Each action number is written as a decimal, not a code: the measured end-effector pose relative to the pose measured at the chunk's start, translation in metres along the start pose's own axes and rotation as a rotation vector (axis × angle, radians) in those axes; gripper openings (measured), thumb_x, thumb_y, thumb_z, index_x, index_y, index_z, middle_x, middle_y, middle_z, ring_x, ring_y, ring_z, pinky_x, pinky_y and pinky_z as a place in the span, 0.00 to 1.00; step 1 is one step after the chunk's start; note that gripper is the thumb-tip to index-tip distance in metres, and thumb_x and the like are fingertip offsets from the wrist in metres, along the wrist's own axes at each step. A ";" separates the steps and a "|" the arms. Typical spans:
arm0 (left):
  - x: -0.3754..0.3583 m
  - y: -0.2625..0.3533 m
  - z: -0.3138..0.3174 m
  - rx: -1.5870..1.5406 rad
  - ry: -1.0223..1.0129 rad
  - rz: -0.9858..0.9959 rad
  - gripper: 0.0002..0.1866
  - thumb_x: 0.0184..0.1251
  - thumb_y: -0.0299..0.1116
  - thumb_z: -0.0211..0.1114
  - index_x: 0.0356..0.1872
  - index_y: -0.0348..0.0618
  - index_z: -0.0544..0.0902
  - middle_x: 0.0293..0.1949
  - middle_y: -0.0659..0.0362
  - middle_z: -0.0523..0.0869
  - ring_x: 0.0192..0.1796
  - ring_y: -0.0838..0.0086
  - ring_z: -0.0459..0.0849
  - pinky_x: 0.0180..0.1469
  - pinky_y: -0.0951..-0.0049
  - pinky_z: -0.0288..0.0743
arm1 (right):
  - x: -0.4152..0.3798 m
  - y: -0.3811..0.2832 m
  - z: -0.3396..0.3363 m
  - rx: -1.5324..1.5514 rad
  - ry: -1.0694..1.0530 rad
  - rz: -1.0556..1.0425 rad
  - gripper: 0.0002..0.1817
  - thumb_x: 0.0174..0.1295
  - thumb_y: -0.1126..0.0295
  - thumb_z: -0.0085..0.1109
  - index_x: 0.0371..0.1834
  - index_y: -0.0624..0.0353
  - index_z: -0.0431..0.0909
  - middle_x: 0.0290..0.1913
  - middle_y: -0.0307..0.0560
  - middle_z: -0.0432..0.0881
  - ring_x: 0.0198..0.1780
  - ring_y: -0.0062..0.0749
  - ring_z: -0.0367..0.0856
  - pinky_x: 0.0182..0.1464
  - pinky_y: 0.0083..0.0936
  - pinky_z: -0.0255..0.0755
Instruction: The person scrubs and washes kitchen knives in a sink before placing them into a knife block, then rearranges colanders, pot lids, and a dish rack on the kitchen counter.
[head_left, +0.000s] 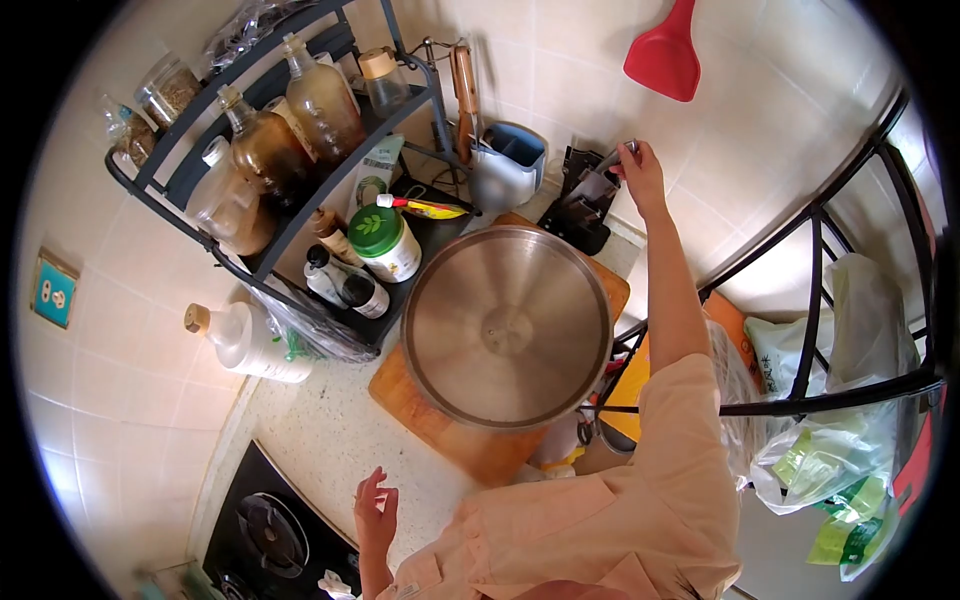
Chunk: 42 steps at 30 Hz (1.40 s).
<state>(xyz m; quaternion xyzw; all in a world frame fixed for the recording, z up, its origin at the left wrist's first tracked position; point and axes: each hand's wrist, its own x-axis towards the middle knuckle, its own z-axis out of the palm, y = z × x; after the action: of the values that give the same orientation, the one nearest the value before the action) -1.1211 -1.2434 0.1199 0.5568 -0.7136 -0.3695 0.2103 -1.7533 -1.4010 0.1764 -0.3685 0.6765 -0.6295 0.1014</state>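
A wall socket (54,291) is seen far to the left of the steel bowl (507,327), on the tiled wall. A black rack (290,215) is stood to the upper left of the bowl, and brown bottles (270,150) and a green-lidded jar (385,241) are kept on it. A white jug (252,343) is set on the desk (330,440) left of the bowl, and a gas burner (268,525) is seen below and left of it. The left hand (375,512) is held above the desk, below and left of the bowl, its grip open, fingers loosely curled and nothing held. The bowl is laid upside down on a wooden cutting board (470,440). A blue-grey holder (508,165) is stood just above the bowl. The knife block (585,205) is placed to the upper right of the bowl, against the wall. The right hand (640,172) is raised at the block, its grip closed on a knife handle (618,158) sticking out of it. A red spatula (665,55) is hung on the wall, well above and right of the bowl. Plastic bags (840,440) are piled to the right of the bowl, behind a black frame.
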 end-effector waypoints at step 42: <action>-0.740 -0.308 -0.004 -1.403 1.204 -0.989 0.11 0.67 0.41 0.54 0.38 0.45 0.75 0.33 0.63 0.79 0.35 0.75 0.78 0.41 0.72 0.74 | -0.903 -0.270 0.195 0.504 -1.656 -1.067 0.14 0.48 0.82 0.62 0.19 0.56 0.64 0.20 0.45 0.69 0.18 0.38 0.68 0.19 0.29 0.62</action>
<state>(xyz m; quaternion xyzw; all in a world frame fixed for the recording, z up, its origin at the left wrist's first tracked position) -0.7057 -0.5750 -0.0293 0.6316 0.1905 -0.4071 0.6317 -0.8972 -0.9698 0.0954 -0.9104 -0.0114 -0.2638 0.3185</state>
